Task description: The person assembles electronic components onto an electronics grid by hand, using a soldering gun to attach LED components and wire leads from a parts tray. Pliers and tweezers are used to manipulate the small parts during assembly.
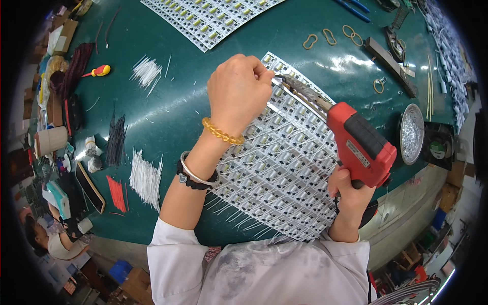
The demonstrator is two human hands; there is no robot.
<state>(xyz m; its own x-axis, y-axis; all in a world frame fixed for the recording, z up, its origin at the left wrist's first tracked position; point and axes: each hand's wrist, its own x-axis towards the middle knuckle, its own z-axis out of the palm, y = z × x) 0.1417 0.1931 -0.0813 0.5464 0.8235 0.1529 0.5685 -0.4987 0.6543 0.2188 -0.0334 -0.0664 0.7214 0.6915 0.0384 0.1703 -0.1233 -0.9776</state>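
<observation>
My right hand [349, 195] is wrapped round the grip of a red and black soldering gun [362, 145]. The gun's dark tip points left and meets the upper part of a white circuit-board panel [284, 168], close to my left fingertips. My left hand [239, 86] is closed in a pinch at the panel's upper left edge; a thin white piece shows at its fingertips, too small to make out. Thin white wires stick out from many rows of the panel and overhang its lower left edge.
Left of my arm lie bundles of white wires [146, 179], red wires [117, 194] and black wires [116, 140]. Another panel [208, 20] lies at the far edge. Rubber bands [329, 37], a metal bar [390, 67] and a round metal dish [411, 134] are at right. A person sits at lower left.
</observation>
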